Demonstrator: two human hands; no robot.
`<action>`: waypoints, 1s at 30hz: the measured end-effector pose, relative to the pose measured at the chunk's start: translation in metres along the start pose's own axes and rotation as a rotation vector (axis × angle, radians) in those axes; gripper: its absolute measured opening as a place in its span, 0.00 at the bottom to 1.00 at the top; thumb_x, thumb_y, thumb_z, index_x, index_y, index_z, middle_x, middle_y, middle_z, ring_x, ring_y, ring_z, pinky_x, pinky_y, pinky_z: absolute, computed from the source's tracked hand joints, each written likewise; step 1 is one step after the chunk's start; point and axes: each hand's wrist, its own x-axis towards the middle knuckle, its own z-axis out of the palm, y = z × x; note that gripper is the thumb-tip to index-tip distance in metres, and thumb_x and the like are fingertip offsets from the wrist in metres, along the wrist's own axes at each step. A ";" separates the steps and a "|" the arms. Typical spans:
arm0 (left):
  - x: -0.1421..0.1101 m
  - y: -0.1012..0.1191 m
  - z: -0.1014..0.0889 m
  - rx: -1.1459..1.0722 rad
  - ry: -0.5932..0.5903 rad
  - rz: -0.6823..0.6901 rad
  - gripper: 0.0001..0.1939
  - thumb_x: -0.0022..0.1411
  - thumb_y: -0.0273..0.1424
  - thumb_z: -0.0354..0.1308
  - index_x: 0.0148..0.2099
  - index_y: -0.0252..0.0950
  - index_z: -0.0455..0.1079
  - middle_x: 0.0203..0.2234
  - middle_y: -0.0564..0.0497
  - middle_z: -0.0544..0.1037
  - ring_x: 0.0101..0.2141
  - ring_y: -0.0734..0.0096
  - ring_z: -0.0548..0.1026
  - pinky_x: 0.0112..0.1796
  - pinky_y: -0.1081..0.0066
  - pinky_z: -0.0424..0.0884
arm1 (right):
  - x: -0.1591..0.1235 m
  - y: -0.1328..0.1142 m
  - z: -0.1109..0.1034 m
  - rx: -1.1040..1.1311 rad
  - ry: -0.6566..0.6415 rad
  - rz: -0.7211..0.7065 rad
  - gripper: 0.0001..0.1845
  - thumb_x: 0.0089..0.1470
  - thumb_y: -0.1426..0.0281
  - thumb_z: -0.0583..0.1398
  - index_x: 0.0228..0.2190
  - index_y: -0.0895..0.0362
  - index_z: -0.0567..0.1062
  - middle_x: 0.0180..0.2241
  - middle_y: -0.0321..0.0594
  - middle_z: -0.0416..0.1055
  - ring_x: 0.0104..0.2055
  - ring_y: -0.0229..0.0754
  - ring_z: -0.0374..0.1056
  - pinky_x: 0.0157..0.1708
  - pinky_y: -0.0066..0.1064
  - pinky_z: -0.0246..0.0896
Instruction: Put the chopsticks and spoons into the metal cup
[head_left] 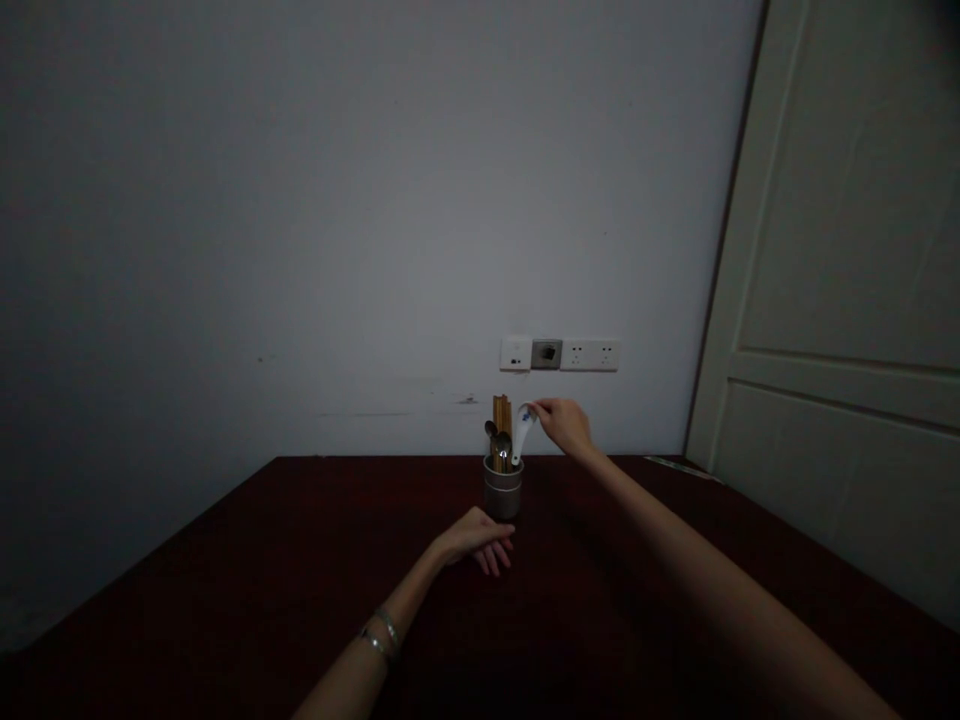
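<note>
Right hand point(564, 424) gripping white spoon point(524, 432) by its bowl, handle slanting toward seven o'clock over cup point(502, 492); left hand point(477, 538) resting empty, loosely curled, at cup's six.

Cup point(502, 500) on worktop point(300, 560), near back edge. Wall point(337, 220) behind. Chopsticks point(502, 410) upright in cup; 2 spoons point(504, 441) also in it, in front of chopsticks. Soup spoon point(523, 432) tilted, lower end at cup's right rim, contact unclear. 3 outlet plates point(590, 355) on wall, above and right of cup. Door point(847, 250) far right.
</note>
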 end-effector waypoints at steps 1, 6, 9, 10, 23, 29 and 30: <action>0.001 -0.001 0.000 0.000 0.005 0.000 0.29 0.43 0.52 0.58 0.30 0.27 0.70 0.23 0.41 0.77 0.17 0.70 0.73 0.17 0.74 0.64 | 0.001 -0.002 0.004 -0.008 -0.003 -0.006 0.24 0.56 0.55 0.46 0.38 0.53 0.77 0.36 0.44 0.75 0.37 0.44 0.69 0.30 0.28 0.54; 0.001 0.001 0.002 0.018 0.004 0.005 0.30 0.44 0.54 0.56 0.30 0.27 0.70 0.24 0.40 0.77 0.16 0.72 0.72 0.17 0.75 0.63 | -0.006 -0.006 0.025 -0.051 -0.067 -0.037 0.25 0.57 0.56 0.44 0.37 0.52 0.76 0.36 0.45 0.75 0.37 0.44 0.69 0.30 0.28 0.53; 0.000 0.003 0.003 0.007 0.009 -0.003 0.30 0.44 0.54 0.56 0.30 0.26 0.70 0.23 0.41 0.77 0.15 0.72 0.71 0.17 0.75 0.62 | -0.014 -0.005 0.036 -0.075 -0.111 -0.046 0.25 0.57 0.55 0.44 0.37 0.51 0.76 0.35 0.45 0.75 0.37 0.44 0.69 0.30 0.28 0.54; -0.001 0.004 0.003 0.004 0.010 -0.003 0.30 0.44 0.53 0.56 0.30 0.26 0.70 0.22 0.41 0.77 0.15 0.72 0.71 0.17 0.75 0.62 | -0.017 -0.005 0.039 -0.079 -0.128 -0.053 0.24 0.57 0.55 0.44 0.38 0.51 0.76 0.35 0.45 0.75 0.37 0.44 0.69 0.31 0.28 0.54; -0.002 0.006 0.006 0.034 0.027 -0.006 0.30 0.43 0.54 0.56 0.29 0.27 0.70 0.21 0.42 0.77 0.15 0.73 0.70 0.17 0.75 0.61 | -0.043 -0.001 0.068 -0.097 -0.231 -0.143 0.21 0.58 0.60 0.46 0.35 0.54 0.76 0.34 0.47 0.75 0.37 0.43 0.69 0.32 0.28 0.54; -0.002 0.006 0.005 0.021 0.004 0.001 0.30 0.44 0.53 0.56 0.29 0.27 0.69 0.21 0.43 0.77 0.15 0.72 0.71 0.17 0.75 0.61 | -0.047 0.000 0.071 -0.043 -0.251 -0.148 0.21 0.58 0.61 0.46 0.35 0.55 0.75 0.34 0.46 0.75 0.37 0.42 0.69 0.32 0.26 0.53; -0.001 0.006 0.005 0.024 0.006 -0.004 0.30 0.44 0.53 0.56 0.29 0.27 0.69 0.22 0.43 0.77 0.16 0.72 0.71 0.17 0.75 0.61 | -0.048 0.000 0.071 -0.032 -0.258 -0.144 0.21 0.58 0.61 0.46 0.35 0.56 0.76 0.34 0.46 0.75 0.37 0.41 0.69 0.31 0.26 0.53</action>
